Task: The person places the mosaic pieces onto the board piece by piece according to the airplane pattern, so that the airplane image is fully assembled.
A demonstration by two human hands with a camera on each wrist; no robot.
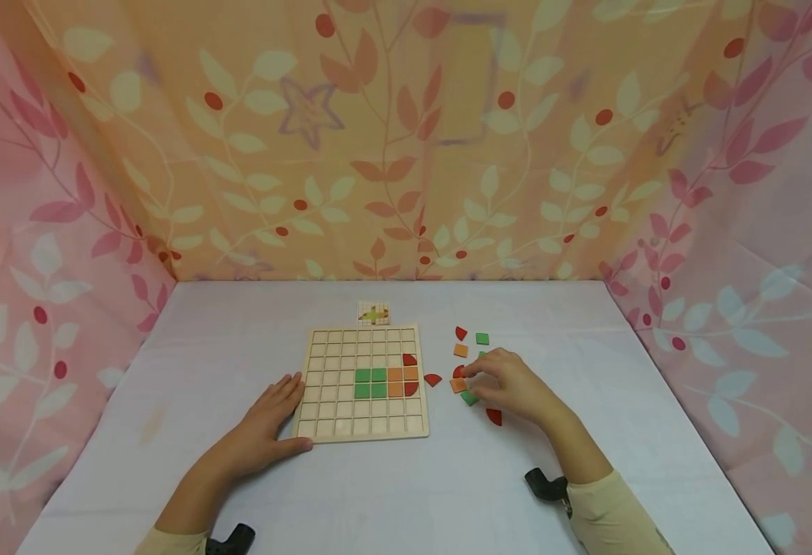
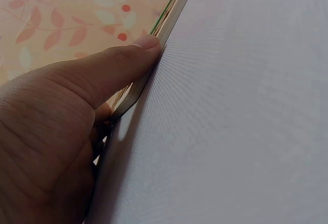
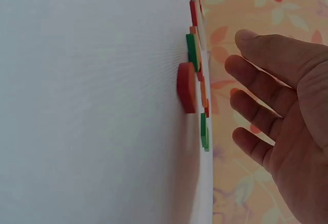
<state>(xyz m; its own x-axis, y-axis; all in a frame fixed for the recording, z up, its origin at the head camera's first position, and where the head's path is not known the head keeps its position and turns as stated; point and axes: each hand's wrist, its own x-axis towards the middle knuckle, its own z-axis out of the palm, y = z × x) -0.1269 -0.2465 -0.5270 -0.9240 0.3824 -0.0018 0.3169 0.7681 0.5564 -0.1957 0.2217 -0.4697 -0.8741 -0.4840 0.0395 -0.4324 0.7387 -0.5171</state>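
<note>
A wooden grid board (image 1: 330,401) lies on the table with green squares (image 1: 370,383), orange squares (image 1: 395,381) and red quarter-circles (image 1: 411,388) set in its cells. My left hand (image 1: 260,432) rests against its left side, fingers extended; in the left wrist view the thumb (image 2: 123,62) touches the board's edge (image 2: 171,21). Just right of the board, my right hand (image 1: 517,389) hovers over loose pieces, including an orange square (image 1: 457,385) and a green square (image 1: 469,398). Its fingers are loosely bent and hold nothing in the right wrist view, apart from the red piece (image 3: 187,88).
A small pattern card (image 1: 374,313) lies behind the board's far edge. More loose pieces sit farther back, among them a green square (image 1: 482,338) and an orange square (image 1: 460,350). One red quarter-circle (image 1: 433,380) lies beside the board. Patterned curtains (image 1: 392,154) surround the white table (image 1: 378,493).
</note>
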